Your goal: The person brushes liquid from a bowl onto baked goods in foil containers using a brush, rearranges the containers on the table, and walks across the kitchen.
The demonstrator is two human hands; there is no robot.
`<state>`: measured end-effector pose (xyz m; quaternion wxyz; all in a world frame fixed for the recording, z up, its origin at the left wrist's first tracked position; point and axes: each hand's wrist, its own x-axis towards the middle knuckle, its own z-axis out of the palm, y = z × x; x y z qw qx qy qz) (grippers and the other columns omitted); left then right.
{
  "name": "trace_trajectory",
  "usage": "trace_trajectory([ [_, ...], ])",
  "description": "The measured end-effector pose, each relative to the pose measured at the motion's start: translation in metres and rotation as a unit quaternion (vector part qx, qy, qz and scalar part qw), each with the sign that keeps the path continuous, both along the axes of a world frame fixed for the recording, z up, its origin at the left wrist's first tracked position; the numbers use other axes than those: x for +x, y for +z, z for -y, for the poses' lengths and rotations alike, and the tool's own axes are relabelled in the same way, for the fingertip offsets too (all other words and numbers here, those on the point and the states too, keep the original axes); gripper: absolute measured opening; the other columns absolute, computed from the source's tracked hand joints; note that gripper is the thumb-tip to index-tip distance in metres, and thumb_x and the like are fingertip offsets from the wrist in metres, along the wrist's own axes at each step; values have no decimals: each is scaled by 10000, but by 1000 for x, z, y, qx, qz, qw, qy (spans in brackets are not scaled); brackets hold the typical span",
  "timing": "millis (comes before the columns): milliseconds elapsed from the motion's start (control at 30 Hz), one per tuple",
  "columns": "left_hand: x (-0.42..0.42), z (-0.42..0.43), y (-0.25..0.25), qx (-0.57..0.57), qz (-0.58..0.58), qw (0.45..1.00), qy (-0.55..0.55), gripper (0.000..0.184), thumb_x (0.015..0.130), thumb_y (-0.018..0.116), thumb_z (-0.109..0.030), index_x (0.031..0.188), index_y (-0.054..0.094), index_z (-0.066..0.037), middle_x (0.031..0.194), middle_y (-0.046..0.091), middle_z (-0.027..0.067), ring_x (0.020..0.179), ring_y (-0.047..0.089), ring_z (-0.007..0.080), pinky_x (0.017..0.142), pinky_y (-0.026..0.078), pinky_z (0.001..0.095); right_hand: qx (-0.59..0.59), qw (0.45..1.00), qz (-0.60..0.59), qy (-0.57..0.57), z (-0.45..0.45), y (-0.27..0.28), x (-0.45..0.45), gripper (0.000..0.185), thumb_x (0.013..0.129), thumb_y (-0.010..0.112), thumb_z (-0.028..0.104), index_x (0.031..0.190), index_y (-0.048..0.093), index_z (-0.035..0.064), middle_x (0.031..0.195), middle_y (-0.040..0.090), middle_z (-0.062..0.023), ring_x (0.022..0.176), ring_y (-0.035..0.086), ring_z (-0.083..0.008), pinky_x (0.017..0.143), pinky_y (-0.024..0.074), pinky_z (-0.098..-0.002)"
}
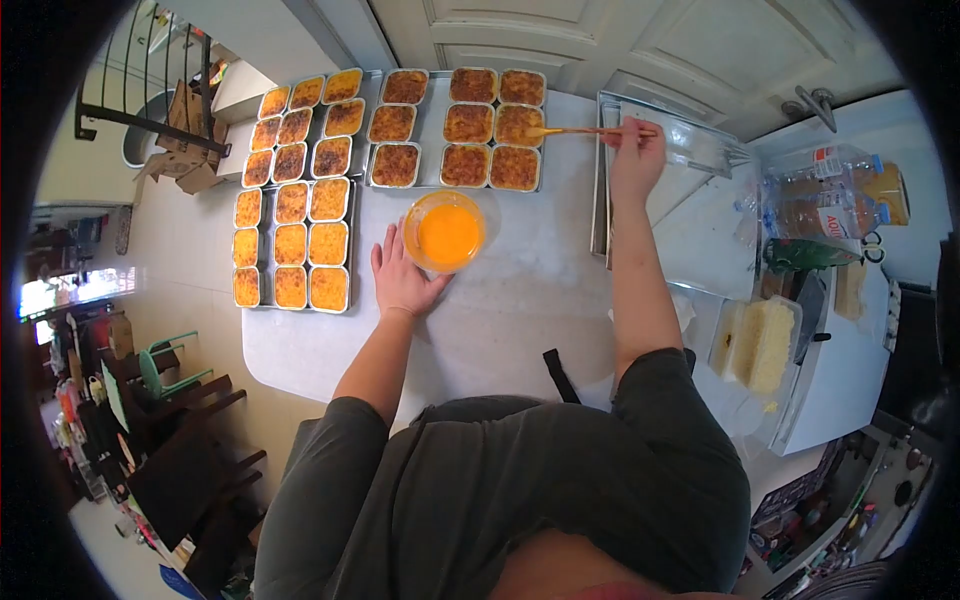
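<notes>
My right hand grips the handle of a pastry brush. The brush points left, its bristle end over a foil pan of browned baked food in the rightmost column. My left hand rests on the white table with its fingers spread, right beside a clear bowl of orange liquid; whether the fingertips touch the bowl is hard to tell. More foil pans stand in rows on metal trays: darker-topped ones in the middle, yellower ones at the left.
Stacked metal trays lie at the right under my forearm. Plastic bottles lie beyond them, near a container of pale shredded food. A black strap lies at the table's near edge. A door closes off the far side.
</notes>
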<state>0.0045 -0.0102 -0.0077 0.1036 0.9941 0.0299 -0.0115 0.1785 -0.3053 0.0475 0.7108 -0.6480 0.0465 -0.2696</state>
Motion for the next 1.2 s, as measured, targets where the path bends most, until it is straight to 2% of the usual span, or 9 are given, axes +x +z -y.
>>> trace_trajectory([
  [267, 0, 0, -1, 1, 2, 1000, 0, 895, 687, 619, -606, 1395, 349, -129, 1459, 325, 94, 1378, 236, 264, 1101, 162, 481, 69, 995, -27, 69, -24, -16, 8, 166, 919, 565, 131, 907, 487, -15, 748, 611, -93, 601, 644, -156, 568, 518, -244],
  [567, 0, -1, 1, 3, 0, 1000, -2, 882, 694, 617, -599, 1396, 350, -135, 1459, 326, 88, 1377, 239, 259, 1103, 161, 477, -89, 996, -24, 8, -4, -6, 4, 147, 908, 577, 119, 872, 517, -10, 710, 603, -71, 589, 641, -142, 538, 487, -236],
  [667, 0, 0, 0, 2, -2, 1000, -1, 875, 699, 612, -597, 1396, 350, -137, 1461, 324, 86, 1378, 236, 261, 1103, 159, 478, -106, 994, -13, -8, 7, 3, 5, 153, 909, 578, 123, 880, 515, -13, 701, 594, -68, 582, 631, -136, 537, 484, -235],
  [767, 1, 0, 1, 2, -2, 1000, -1, 872, 702, 607, -597, 1397, 347, -138, 1462, 321, 84, 1380, 232, 263, 1104, 157, 480, -66, 998, -5, 4, 0, 6, 7, 154, 910, 579, 126, 883, 517, -12, 698, 592, -66, 575, 622, -129, 535, 481, -234],
  [867, 1, 0, 2, 0, -1, 1000, -1, 874, 701, 610, -593, 1399, 345, -139, 1463, 320, 84, 1380, 231, 266, 1105, 156, 482, -31, 998, -18, 54, -16, -2, 9, 154, 909, 581, 132, 884, 519, -6, 691, 590, -62, 579, 620, -128, 536, 479, -239],
  [967, 1, -1, 1, -6, 0, 1000, -1, 881, 693, 619, -589, 1398, 345, -138, 1461, 323, 89, 1379, 234, 267, 1105, 156, 483, -147, 988, -29, 20, -8, 1, 6, 168, 910, 583, 143, 883, 516, -8, 688, 593, -60, 572, 619, -129, 534, 483, -246],
  [1067, 1, -1, 0, -7, -5, 1000, 3, 890, 682, 626, -586, 1397, 346, -137, 1460, 323, 94, 1378, 237, 266, 1105, 158, 482, -113, 993, -17, -28, 2, 7, 11, 186, 911, 585, 161, 875, 517, -8, 688, 594, -60, 562, 615, -131, 529, 482, -248],
  [1167, 2, -1, -1, -2, -4, 1000, 2, 901, 674, 631, -586, 1400, 340, -137, 1461, 320, 95, 1378, 238, 263, 1105, 160, 480, -2, 1000, -7, 9, -7, 8, 20, 194, 912, 588, 173, 869, 521, -4, 689, 591, -60, 558, 613, -131, 524, 480, -243],
  [1200, 2, -1, -1, -2, -4, 1000, 2, 905, 673, 632, -586, 1401, 338, -137, 1462, 319, 94, 1379, 237, 262, 1105, 160, 479, -9, 1000, -14, 22, -10, 5, 24, 193, 911, 589, 173, 874, 519, -3, 691, 590, -61, 557, 613, -132, 524, 481, -243],
])
